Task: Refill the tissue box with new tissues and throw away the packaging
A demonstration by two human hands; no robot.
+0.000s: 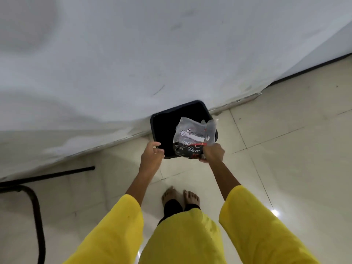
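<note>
The right hand (213,153) is pinching the crinkled clear plastic tissue wrapper (192,139) over the black square bin (163,128). The left hand (152,154) is hovering loosely open, empty, at the bin's near rim.

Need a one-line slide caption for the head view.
Right hand holds an empty plastic tissue wrapper over an open black bin by the wall; left hand hovers at the bin's rim.

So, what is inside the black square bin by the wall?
Inside the black square bin only darkness shows; no contents are discernible. The clear printed plastic wrapper, held by the right hand, covers its right part.
</note>
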